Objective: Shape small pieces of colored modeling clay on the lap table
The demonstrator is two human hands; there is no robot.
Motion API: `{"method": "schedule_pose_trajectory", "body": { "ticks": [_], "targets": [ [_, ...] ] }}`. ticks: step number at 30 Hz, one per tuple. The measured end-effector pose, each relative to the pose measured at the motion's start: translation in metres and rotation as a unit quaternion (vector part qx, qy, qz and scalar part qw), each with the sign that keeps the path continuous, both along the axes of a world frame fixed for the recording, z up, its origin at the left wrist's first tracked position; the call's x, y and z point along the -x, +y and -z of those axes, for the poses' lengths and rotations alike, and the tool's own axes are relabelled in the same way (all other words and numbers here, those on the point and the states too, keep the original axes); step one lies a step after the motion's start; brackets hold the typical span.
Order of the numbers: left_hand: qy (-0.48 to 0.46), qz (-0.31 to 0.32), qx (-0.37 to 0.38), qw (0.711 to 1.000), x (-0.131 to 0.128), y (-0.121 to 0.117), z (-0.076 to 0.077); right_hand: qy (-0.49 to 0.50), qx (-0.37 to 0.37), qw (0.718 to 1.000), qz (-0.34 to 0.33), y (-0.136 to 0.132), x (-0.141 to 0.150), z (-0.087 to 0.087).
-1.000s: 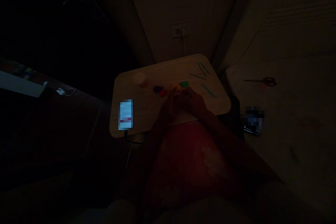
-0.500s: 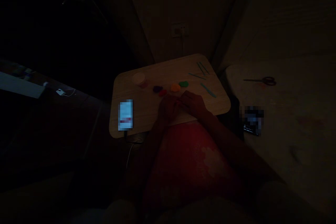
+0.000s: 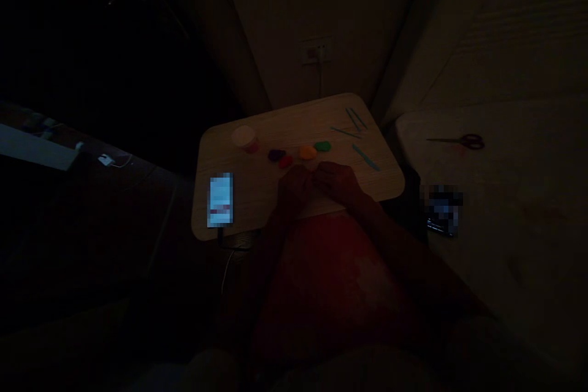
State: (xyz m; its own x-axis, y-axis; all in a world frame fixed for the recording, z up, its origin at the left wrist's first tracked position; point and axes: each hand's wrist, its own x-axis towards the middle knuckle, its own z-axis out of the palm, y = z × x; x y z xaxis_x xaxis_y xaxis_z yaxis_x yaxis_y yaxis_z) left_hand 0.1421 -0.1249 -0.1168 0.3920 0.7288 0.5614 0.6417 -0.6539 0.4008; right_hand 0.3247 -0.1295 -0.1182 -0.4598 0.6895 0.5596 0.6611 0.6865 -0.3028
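Note:
In the dim head view my left hand and my right hand meet at the near edge of a small wooden table. Both are closed, with fingertips together. What they pinch is now hidden by the fingers; half a second earlier a small red piece showed between them. Just beyond lie soft lumps that look like modelling clay: red, dark purple, orange and green. A blue-green flat tool rests to the right of my right hand.
Thin blue-green sticks lie at the table's far right. A lidded tub stands at the left, behind a lit phone with a cable. On the pale surface to the right are scissors and a blurred dark object.
My fingers have drawn closer together, and the small red bit between them no longer shows. The lumps and tools stay where they were; the view has shifted very slightly.

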Motion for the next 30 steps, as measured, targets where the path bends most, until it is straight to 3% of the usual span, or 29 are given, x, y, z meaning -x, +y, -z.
{"method": "schedule_pose_trajectory", "body": {
  "ticks": [7, 13, 19, 24, 30],
  "targets": [
    [-0.072, -0.01, 0.055, 0.996, 0.004, 0.001, 0.002, 0.076, 0.027, 0.997, 0.007, 0.002, -0.001, -0.002],
    [-0.216, -0.087, 0.073, 0.97, 0.011, 0.003, 0.007, 0.283, 0.027, 0.948, 0.141, 0.008, -0.014, -0.006],
    [-0.186, -0.05, 0.09, 0.977, 0.007, 0.003, 0.0, 0.27, 0.06, 0.954, 0.119, 0.012, -0.012, -0.002],
    [-0.166, -0.036, 0.102, 0.98, 0.007, 0.002, -0.004, 0.32, 0.094, 0.932, 0.143, 0.016, -0.015, 0.002],
    [-0.165, -0.037, 0.095, 0.981, 0.006, 0.001, -0.007, 0.382, 0.186, 0.896, 0.129, 0.015, -0.014, 0.005]
  ]
}}
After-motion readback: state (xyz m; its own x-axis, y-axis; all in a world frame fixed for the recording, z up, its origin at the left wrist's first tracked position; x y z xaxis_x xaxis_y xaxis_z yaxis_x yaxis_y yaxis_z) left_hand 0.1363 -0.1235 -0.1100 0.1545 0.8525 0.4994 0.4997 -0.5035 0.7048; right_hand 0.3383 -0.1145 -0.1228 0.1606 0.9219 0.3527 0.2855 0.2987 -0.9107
